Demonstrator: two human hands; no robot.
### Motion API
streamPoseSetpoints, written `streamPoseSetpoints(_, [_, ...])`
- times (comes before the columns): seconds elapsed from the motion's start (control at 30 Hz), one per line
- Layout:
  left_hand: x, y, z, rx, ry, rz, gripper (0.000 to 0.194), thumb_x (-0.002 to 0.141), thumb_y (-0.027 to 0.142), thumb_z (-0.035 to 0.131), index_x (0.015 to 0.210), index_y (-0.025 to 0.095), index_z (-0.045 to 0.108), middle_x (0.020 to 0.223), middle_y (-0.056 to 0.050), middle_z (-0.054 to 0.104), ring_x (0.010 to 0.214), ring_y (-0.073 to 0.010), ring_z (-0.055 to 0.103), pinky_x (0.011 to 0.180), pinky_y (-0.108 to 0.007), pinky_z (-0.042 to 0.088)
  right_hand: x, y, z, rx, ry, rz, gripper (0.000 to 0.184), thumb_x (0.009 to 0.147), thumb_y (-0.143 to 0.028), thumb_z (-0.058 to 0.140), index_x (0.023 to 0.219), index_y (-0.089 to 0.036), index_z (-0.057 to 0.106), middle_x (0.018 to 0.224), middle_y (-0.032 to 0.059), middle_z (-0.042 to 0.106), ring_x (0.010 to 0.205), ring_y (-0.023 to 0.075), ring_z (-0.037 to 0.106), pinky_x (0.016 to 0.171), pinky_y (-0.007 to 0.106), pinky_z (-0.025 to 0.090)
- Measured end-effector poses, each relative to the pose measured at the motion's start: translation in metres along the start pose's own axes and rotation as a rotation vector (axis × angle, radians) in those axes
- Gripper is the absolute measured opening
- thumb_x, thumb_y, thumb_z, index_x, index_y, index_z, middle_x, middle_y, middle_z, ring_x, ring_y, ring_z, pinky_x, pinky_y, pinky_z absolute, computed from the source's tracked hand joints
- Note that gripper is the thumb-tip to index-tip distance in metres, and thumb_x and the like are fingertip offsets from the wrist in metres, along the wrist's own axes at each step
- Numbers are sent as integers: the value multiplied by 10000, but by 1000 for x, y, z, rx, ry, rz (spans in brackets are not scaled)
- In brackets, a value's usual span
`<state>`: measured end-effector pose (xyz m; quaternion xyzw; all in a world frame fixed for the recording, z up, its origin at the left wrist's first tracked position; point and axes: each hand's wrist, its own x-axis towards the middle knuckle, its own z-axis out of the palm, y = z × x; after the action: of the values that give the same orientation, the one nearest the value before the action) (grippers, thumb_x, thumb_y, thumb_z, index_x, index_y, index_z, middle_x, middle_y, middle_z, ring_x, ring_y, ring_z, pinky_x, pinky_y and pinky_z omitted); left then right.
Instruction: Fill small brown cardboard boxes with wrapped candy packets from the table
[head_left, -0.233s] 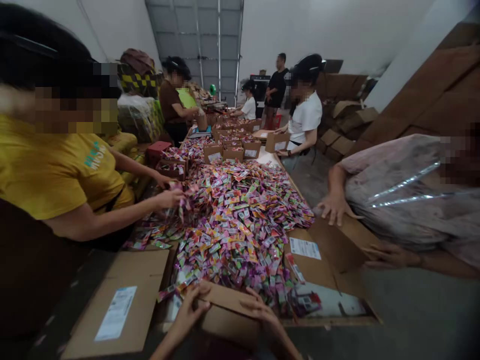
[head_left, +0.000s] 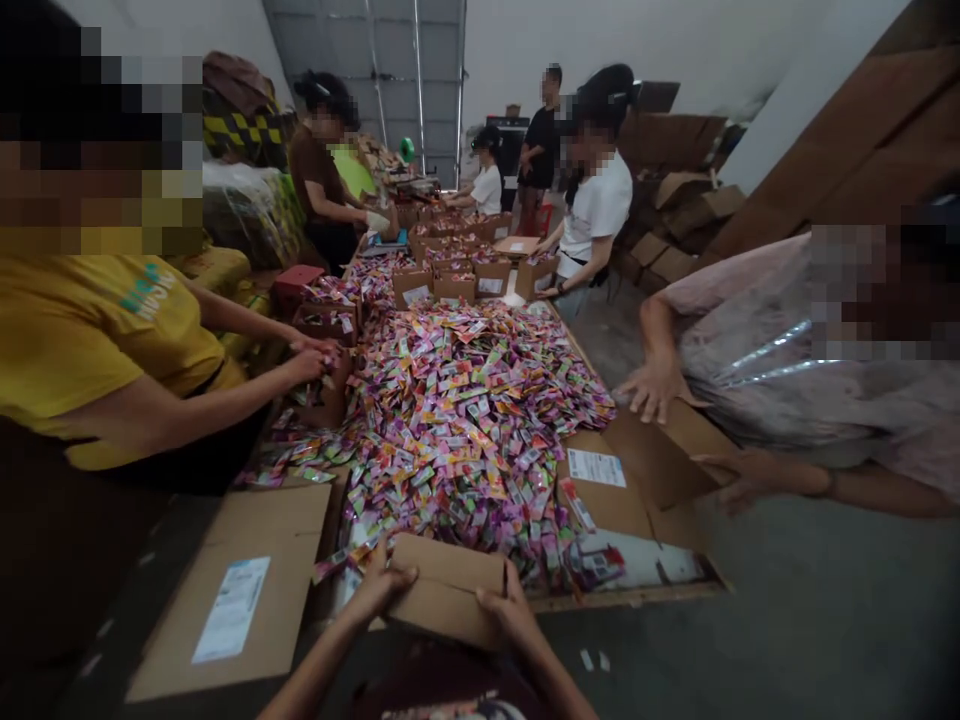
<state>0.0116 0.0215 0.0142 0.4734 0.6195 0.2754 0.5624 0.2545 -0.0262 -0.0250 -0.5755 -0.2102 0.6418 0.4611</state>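
Close in front of me, at the near edge of the table, I hold a small brown cardboard box [head_left: 448, 582]. A seam between two folded flaps runs across the face toward me. My left hand [head_left: 384, 582] grips its left end, thumb on the top and fingers behind. On the right end, my right hand [head_left: 510, 600] is closed with the thumb pressed near the seam. Just beyond the box spreads a big heap of small colourful packets [head_left: 465, 430]. A flattened carton with a white label [head_left: 300, 590] lies to the left of my left hand.
At the left, a person in yellow [head_left: 142, 350] handles packets over an open box. To the right, another person's hands [head_left: 652, 390] hold a partly folded carton [head_left: 660, 460]. Filled boxes [head_left: 454, 285] stand farther back, with several people around the table.
My hands have turned the box so its seamed face shows more, and the right fingers have shifted to its end. The person in yellow has drawn packets back to a box. My view has shifted slightly.
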Motion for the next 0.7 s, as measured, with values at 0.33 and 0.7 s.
streamPoseSetpoints(0.33, [8,4,11,632,188,91,631,861,292,504,1437,63,389,1402,-249,544,1301,-348,519,1110,-537,361,10,-3,19,-532,244,-260,489,541,-245,579,1028,-214,555,1062,118,624,1078,329,547,999,442,416])
streamPoseSetpoints(0.7, [4,70,-13,1043,-443,518,1090,516,388,858,1483,463,360,1535,-179,410,1383,-495,382,1089,-703,284,75,-15,-27,34,238,-30,699,625,-913,373,755,-266,604,750,73,683,866,298,681,834,469,532])
